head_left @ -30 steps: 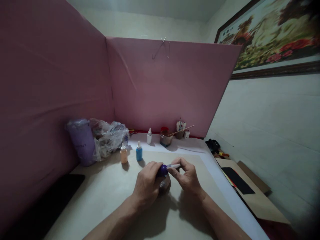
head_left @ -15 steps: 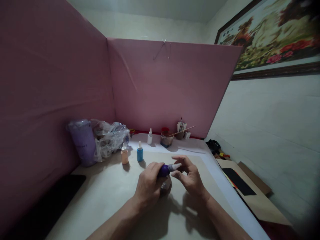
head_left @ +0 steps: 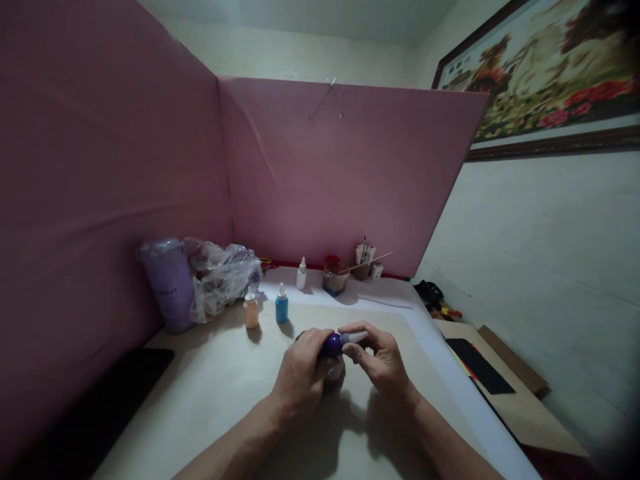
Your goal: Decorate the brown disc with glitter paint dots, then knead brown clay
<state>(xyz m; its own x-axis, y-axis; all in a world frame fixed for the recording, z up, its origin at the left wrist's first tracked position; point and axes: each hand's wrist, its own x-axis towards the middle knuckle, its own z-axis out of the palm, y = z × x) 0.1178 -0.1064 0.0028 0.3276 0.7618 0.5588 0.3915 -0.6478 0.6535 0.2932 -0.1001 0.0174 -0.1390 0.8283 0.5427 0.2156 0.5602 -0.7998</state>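
Observation:
My left hand (head_left: 300,373) is wrapped round a purple paint bottle (head_left: 333,345), which lies tilted with its nozzle to the right. My right hand (head_left: 384,360) has thumb and forefinger closed on either side of the bottle's pale nozzle cap (head_left: 353,338). Beneath the bottle, partly hidden by my left hand, is a clear, shiny object (head_left: 334,373) whose kind I cannot make out. Farther left stand a blue paint bottle (head_left: 282,309) and a peach paint bottle (head_left: 251,313), both upright with white nozzles.
A white bottle (head_left: 301,276), a clear cup (head_left: 334,283) with a brush (head_left: 370,262) across it, and a holder of markers (head_left: 364,259) stand along the back. At left are a purple tumbler (head_left: 173,287) and a crumpled plastic bag (head_left: 225,283). Pink panels (head_left: 325,173) enclose the table.
My right thumb and forefinger have come from apart to closed at the nozzle cap. My left hand keeps hold of the purple bottle. The view has shifted slightly.

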